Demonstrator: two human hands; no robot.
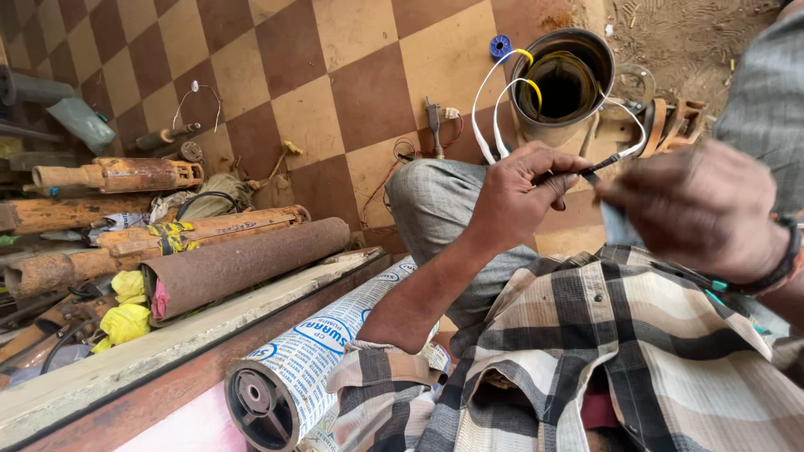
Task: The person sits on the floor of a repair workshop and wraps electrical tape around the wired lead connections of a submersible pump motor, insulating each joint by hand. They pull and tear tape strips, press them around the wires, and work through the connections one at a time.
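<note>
A checkered brown-and-cream tiled floor (pixel 352 92) carries everything. On it lie rusty pipes (pixel 243 264), a metal cylinder (pixel 565 84), a blue spool (pixel 500 45) and a small hand tool (pixel 434 125).

Brown-and-cream checkered floor (pixel 335 92), plaid shirt (pixel 620 351), white wires (pixel 486 109), yellow rags (pixel 126 322)

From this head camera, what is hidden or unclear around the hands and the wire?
- Wire tip: head view, pinched between left hand and right hand; its end is covered by fingers.
- Right hand: blurred, grip unclear.
- Inside of metal cylinder: dark, where the white wires end is unseen.
- Small parts on floor: too small to identify.
</note>
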